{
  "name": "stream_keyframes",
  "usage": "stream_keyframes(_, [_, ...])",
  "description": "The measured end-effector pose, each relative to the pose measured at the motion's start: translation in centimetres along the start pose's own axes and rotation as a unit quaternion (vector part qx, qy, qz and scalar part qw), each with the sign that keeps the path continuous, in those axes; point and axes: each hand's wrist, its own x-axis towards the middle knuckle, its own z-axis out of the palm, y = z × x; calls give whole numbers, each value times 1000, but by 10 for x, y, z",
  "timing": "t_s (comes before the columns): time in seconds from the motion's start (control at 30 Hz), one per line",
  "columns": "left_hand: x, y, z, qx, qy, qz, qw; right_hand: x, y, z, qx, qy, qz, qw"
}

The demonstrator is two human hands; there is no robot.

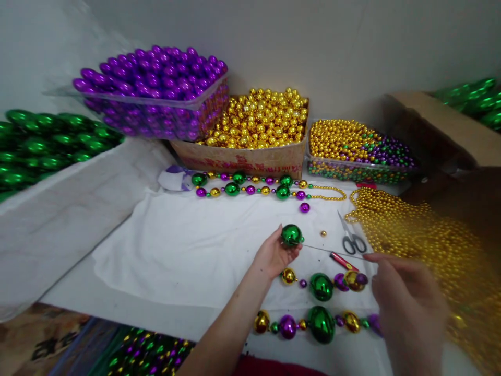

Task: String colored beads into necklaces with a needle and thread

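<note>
My left hand (274,256) pinches a large shiny green bead (291,235) over a white cloth (188,250). A thin needle or wire (332,250) runs from that bead to my right hand (407,308), whose fingers are closed on its far end. Below my hands lie two rows of strung beads (321,324) in green, gold and purple. A finished strand (250,185) lies at the cloth's far edge, and a loose purple bead (304,207) and a small gold bead (323,233) lie near it.
Scissors (352,241) and a red-handled tool (342,261) lie right of the green bead. A heap of gold bead strings (430,245) fills the right. Trays of purple (156,89), gold (258,117), mixed small (356,146) and green beads (43,141) stand behind.
</note>
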Motion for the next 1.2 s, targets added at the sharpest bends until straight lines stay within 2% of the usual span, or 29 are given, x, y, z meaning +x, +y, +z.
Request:
stream_keyframes(0.1, [1,-16,-1,-33,9,-14,999,-7,-3,1,-24,3,-45,999])
stream_keyframes(0.23, [1,-22,-2,-42,26,-5,999,-11,-3,-1,-35,0,-84,996])
stream_keyframes(0.43, [-3,-25,-2,-49,50,1,998,-6,-1,-1,-48,16,-80,996])
stream_keyframes(0.57, [-5,-28,1,-48,46,0,998,-1,3,-1,-37,33,-88,995])
stream_keyframes(0.9, [-9,-30,5,-52,50,9,997,-19,-6,-3,-57,-11,-219,974])
stream_keyframes(1.1, [-19,-14,-2,-48,96,107,988,-14,-15,-5,-82,32,-176,980])
stream_keyframes(1.2, [-20,-12,-1,-45,89,110,989,-15,-19,-2,-76,29,-166,983])
